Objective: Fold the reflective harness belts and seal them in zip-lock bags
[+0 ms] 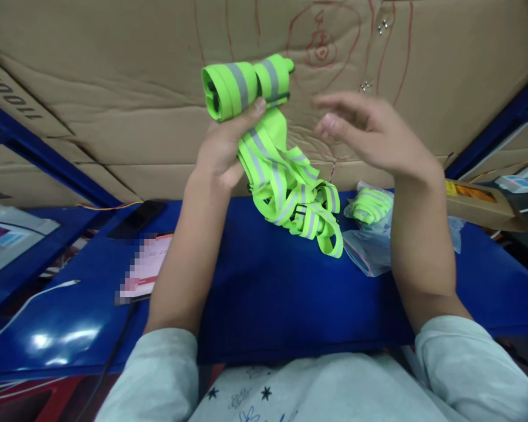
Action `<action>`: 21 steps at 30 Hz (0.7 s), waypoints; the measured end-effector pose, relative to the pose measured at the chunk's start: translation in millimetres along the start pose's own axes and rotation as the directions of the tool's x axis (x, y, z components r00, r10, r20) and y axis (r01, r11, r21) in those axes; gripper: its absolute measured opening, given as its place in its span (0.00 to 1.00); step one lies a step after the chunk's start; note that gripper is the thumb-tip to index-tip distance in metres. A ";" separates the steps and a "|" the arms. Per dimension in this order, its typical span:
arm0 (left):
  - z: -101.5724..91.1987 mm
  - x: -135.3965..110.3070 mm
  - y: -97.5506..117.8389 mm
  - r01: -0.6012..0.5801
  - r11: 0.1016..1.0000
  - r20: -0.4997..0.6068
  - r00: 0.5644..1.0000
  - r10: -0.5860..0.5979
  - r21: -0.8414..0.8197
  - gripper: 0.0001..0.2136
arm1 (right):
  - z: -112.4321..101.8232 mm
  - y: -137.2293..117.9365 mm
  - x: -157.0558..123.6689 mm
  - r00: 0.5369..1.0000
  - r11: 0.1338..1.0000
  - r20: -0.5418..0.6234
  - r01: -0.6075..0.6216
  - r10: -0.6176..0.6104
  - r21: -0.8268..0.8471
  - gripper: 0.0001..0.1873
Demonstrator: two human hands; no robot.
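A big sheet of cardboard [114, 117] stands in front of me, behind the blue table [268, 305]. Above the table I hold up a neon green reflective strap [286, 187]. Its top end is rolled into a thick bundle, and the rest hangs down in loose loops that reach the tabletop. My left hand [222, 152] is closed around the strap just under the roll, with the thumb pressed against the roll's lower edge. My right hand [369, 135] hovers just beside it, touching nothing, its fingers loosely apart and a little curled. Under my right wrist lies a clear plastic bag [369, 246] with another green strap folded inside. A flat brown box [479, 205] sits at the far right, and a dark phone [136, 217] lies to the left.
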State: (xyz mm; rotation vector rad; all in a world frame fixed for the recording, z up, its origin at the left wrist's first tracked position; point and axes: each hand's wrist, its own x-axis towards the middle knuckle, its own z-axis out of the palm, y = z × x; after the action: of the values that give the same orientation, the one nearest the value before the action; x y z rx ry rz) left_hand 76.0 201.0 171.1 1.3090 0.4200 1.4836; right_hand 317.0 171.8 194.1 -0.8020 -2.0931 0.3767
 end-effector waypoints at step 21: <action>9.7 -17.6 -22.1 0.187 0.977 0.337 0.917 -0.211 0.101 0.31 | -1.6 -9.4 -3.4 0.959 0.997 0.279 -0.041 0.056 -0.057 0.33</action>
State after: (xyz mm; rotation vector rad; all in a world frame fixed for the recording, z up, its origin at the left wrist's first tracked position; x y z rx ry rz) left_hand 91.8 190.7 148.0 1.5002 0.3609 1.0499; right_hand 316.0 162.5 197.8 -0.8731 -2.3574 0.4893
